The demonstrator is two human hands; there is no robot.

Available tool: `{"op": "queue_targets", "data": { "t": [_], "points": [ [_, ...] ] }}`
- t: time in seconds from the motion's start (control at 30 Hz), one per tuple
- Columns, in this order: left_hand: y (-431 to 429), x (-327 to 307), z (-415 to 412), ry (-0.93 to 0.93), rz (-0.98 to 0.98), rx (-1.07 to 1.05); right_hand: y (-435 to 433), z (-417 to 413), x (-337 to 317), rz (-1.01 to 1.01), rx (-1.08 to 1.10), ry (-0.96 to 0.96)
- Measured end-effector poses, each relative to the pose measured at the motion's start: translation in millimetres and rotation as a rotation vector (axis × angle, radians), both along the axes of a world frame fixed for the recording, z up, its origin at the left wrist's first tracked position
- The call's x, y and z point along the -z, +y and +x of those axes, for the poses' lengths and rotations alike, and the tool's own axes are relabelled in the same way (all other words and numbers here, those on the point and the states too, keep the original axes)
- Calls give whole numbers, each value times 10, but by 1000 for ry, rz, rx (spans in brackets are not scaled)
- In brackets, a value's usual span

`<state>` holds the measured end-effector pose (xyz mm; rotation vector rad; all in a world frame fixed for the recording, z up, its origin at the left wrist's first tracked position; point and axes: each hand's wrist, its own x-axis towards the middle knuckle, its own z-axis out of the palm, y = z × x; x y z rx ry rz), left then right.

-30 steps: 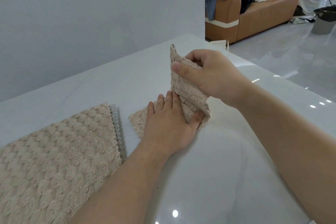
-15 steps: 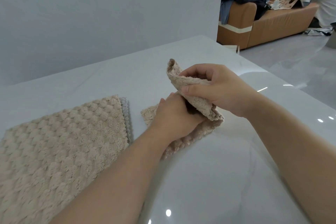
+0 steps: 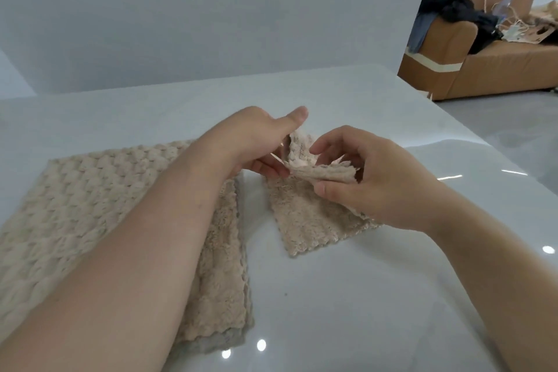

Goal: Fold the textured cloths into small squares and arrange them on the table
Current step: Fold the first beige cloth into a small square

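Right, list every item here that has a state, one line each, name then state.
small beige cloth: partly folded, lower part flat on the table, upper flap lifted
left hand: pinching the flap's left edge
right hand: pinching the flap's right side
large beige cloth: lying flat, unfolded, partly under the left forearm
grey cloth: flat beneath the large one, only its edge showing
table: glossy white, bearing the cloths
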<state>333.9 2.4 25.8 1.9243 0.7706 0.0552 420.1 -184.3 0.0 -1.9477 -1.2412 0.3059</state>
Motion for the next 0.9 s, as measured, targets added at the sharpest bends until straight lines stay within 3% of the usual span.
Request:
{"op": "queue_targets", "data": {
  "t": [0.27,0.53,0.9],
  "points": [
    [85,256,40,18,83,-18,36,-106,46,-137,-167,-116],
    [147,317,64,31,3,-29,47,-188,98,-106,-299,-245],
    [156,344,96,27,-46,-33,67,-179,151,-16,-381,-215]
  ]
}}
